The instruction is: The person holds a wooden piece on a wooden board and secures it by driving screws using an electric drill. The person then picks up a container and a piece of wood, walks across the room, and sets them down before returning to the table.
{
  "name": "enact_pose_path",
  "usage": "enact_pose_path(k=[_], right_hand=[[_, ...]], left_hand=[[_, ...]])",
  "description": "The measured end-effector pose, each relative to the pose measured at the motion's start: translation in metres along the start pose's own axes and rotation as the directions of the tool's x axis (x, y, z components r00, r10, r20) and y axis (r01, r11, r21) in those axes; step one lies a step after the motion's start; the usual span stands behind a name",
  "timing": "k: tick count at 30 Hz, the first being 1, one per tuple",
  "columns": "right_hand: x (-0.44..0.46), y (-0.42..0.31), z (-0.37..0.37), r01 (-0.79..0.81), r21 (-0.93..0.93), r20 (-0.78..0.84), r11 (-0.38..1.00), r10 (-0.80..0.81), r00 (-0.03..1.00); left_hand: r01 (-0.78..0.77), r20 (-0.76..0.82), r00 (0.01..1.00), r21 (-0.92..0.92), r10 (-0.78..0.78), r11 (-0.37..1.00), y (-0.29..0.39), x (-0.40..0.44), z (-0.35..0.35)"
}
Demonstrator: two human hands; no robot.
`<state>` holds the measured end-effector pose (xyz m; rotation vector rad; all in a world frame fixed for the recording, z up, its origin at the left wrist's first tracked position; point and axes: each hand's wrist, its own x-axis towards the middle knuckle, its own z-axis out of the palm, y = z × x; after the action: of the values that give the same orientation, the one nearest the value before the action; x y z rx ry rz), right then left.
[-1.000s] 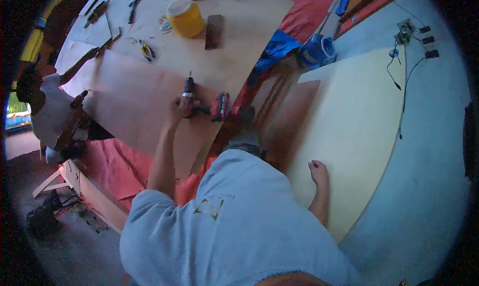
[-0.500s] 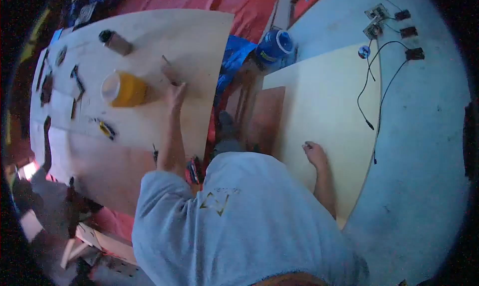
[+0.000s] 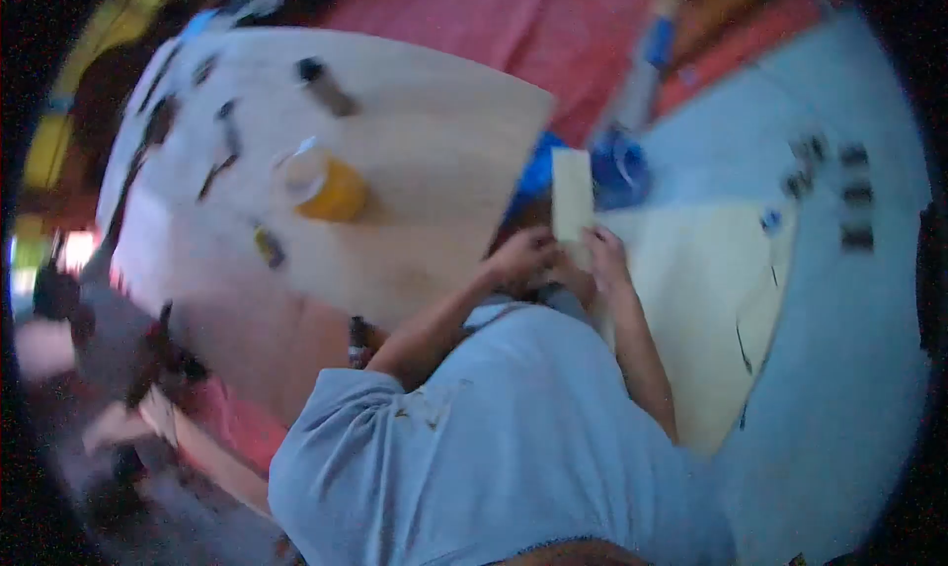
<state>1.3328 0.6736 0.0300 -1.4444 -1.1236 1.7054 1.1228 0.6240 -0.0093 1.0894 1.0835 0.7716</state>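
Note:
Both hands are together in front of my chest, at a pale yellow rectangular piece that stands up between them. My left hand has its fingers curled at the lower left edge of the piece. My right hand pinches its lower right side. Motion blur hides the exact finger contact. To the left on the large pale board stands a yellow container. A drill, partly hidden by my left arm, lies by the board's near part.
A co-worker is at the far left. A dark-topped bottle and several hand tools lie on the large board. Behind the hands stands a blue bucket. A cream panel is at the right, with cables at its edge.
My left hand has come from the board, where it was at a dark rectangular piece, to my chest. My right hand has moved up to meet it. The pale piece now shows between them.

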Motion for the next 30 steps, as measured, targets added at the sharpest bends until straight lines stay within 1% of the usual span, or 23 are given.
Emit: enact_pose_path(k=[1,2,4,5,6,7,8,9,11,12,13,14,15,16,18,19,21,23,24,26,27,28,30], right_hand=[[0.011,-0.002,0.002,-0.063,0.084,0.043,0.994,0.059,0.997],[0.029,0.006,0.0,0.029,-0.193,-0.011,0.981,-0.032,0.999],[0.044,0.02,0.002,-0.037,-0.286,-0.075,0.957,0.015,0.997],[0.054,0.026,0.0,-0.019,-0.297,-0.045,0.955,0.006,0.999],[0.062,0.039,-0.009,-0.031,-0.318,-0.084,0.947,0.005,0.996],[0.073,0.05,-0.018,-0.052,-0.346,-0.121,0.937,0.011,0.993],[0.102,0.076,-0.043,-0.01,-0.42,-0.104,0.907,-0.037,0.994],[0.129,0.1,-0.066,0.032,-0.492,-0.086,0.87,-0.085,0.993],[0.152,0.113,-0.084,0.077,-0.522,-0.08,0.85,-0.139,0.987],[0.148,0.101,-0.08,0.078,-0.487,-0.092,0.87,-0.14,0.986],[0.148,0.098,-0.069,0.008,-0.312,-0.129,0.95,-0.051,0.99],[0.152,0.088,-0.066,-0.066,-0.132,-0.151,0.989,0.045,0.987],[0.196,0.112,-0.095,0.012,-0.421,-0.109,0.907,-0.064,0.992],[0.238,0.135,-0.124,0.085,-0.67,-0.065,0.737,-0.172,0.983],[0.301,0.153,-0.15,-0.033,-0.812,-0.157,0.583,-0.163,0.974],[0.275,0.126,-0.127,-0.086,-0.733,-0.178,0.675,-0.068,0.982],[0.215,0.072,-0.07,-0.131,-0.667,-0.175,0.733,0.017,0.984],[0.194,0.053,-0.067,-0.168,-0.434,-0.21,0.885,0.082,0.974],[0.223,0.066,-0.091,-0.124,-0.553,-0.153,0.824,0.045,0.987],[0.283,0.094,-0.141,-0.01,-0.753,-0.039,0.658,-0.029,0.999],[0.26,0.076,-0.113,-0.148,-0.626,-0.204,0.765,0.022,0.979],[0.26,0.066,-0.109,-0.148,-0.634,-0.196,0.759,0.028,0.98],[0.267,0.062,-0.112,-0.17,-0.618,-0.257,0.767,0.008,0.966]], left_hand=[[-0.082,-0.055,0.993,0.343,0.107,0.936,0.007,-0.014,-0.021],[-0.055,-0.146,0.983,0.357,0.114,0.933,0.011,-0.033,-0.049],[-0.036,-0.456,0.879,0.236,0.143,0.971,0.019,-0.068,-0.091],[-0.029,-0.59,0.747,0.433,0.308,0.901,0.028,-0.096,-0.126],[-0.006,-0.777,0.509,0.427,0.371,0.904,0.01,-0.105,-0.151],[0.077,-0.814,0.2,0.568,0.546,0.819,-0.043,-0.105,-0.211],[0.009,-0.767,0.103,0.637,0.633,0.77,0.047,-0.165,-0.23],[0.22,-0.911,0.007,0.404,0.412,0.888,0.066,-0.194,-0.254],[0.538,-0.799,-0.159,0.422,0.579,0.73,0.063,-0.237,-0.314],[0.54,-0.835,-0.149,0.38,0.529,0.751,0.061,-0.246,-0.331],[0.532,-0.868,-0.144,0.337,0.475,0.777,0.054,-0.255,-0.339],[0.451,-0.95,0.103,0.308,0.294,0.838,0.07,-0.267,-0.335],[0.361,-0.924,0.363,0.259,0.121,0.896,0.089,-0.277,-0.331],[0.332,-0.938,0.321,0.239,0.129,0.912,0.06,-0.266,-0.343],[0.24,-0.91,0.302,0.361,0.284,0.901,-0.011,-0.226,-0.374],[0.223,-0.922,0.26,0.346,0.287,0.911,-0.008,-0.222,-0.368],[0.416,-0.92,-0.018,0.35,0.392,0.84,-0.01,-0.212,-0.34],[0.319,-0.96,-0.09,0.225,0.265,0.921,-0.002,-0.211,-0.332],[0.217,-0.978,-0.131,0.132,0.162,0.967,0.003,-0.209,-0.339],[0.257,-0.984,-0.143,0.065,0.105,0.964,-0.013,-0.208,-0.374],[0.124,-0.977,-0.171,0.107,0.128,0.986,-0.019,-0.209,-0.383],[-0.004,-0.972,-0.194,0.136,0.132,0.991,-0.019,-0.211,-0.387],[0.012,-0.961,-0.258,0.105,0.104,0.994,0.008,-0.218,-0.38]])
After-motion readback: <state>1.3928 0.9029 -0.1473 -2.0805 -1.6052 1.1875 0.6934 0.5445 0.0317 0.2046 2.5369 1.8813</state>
